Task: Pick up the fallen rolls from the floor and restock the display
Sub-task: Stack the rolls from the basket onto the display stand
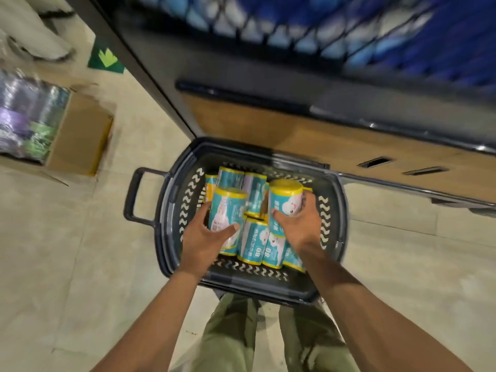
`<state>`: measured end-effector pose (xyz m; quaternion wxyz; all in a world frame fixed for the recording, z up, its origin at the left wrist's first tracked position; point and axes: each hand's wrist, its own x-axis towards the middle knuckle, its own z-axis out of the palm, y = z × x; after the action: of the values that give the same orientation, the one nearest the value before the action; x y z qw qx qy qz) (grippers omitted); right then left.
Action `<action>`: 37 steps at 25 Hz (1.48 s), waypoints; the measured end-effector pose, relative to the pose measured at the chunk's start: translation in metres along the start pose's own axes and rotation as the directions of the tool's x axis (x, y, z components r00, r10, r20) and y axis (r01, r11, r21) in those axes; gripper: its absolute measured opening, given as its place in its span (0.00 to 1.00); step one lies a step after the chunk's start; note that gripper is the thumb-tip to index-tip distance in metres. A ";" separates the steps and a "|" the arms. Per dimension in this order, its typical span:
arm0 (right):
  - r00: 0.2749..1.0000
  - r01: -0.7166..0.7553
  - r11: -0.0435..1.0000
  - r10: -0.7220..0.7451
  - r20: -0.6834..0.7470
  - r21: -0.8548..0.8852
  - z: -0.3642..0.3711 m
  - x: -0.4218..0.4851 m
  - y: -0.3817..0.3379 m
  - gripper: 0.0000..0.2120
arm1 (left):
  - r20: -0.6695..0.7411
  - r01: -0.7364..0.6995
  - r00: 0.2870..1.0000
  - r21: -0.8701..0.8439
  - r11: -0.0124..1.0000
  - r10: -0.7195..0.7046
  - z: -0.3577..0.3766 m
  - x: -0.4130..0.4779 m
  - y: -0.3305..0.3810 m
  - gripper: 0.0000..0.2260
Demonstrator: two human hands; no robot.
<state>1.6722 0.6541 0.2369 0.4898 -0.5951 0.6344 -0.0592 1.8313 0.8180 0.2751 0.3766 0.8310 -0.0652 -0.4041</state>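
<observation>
I have both hands down in the basket (164,237), which sits on the floor (80,264) hard against the foot of the display (349,36). My left hand (206,234) is wrapped around the first roll (228,208), thumb across its front and fingers behind. My right hand (298,224) grasps the second roll (285,200) from the near side, and its yellow cap faces up. Both held rolls stand close to upright, with their long axes tipped slightly away from me. Beneath and between them the loose rolls (253,242) lie packed side by side, their long axes running from me toward the display.

The relation that matters is this: the display's wire-fronted shelf lies ahead of and above both hands, so I judge the coming move to be a lift up and forward. The right hand looks a little nearer to it.

The wrappers are teal with yellow bands and a white cartoon figure. I can read "80" on two of the near rolls, and the rest of the print is too blurred. A cardboard box (80,138) of other goods sits well off to my left.
</observation>
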 end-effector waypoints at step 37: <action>0.508 0.734 0.227 -0.809 0.296 -0.640 -0.464 -0.049 -0.379 0.44 | 0.457 -0.761 0.422 0.647 0.032 0.783 -0.025 -0.172 0.554 0.37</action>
<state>1.6062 0.3504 0.7520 0.0973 -0.9605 0.2488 -0.0777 1.8439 0.5112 0.7674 0.1218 0.7332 -0.6673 -0.0487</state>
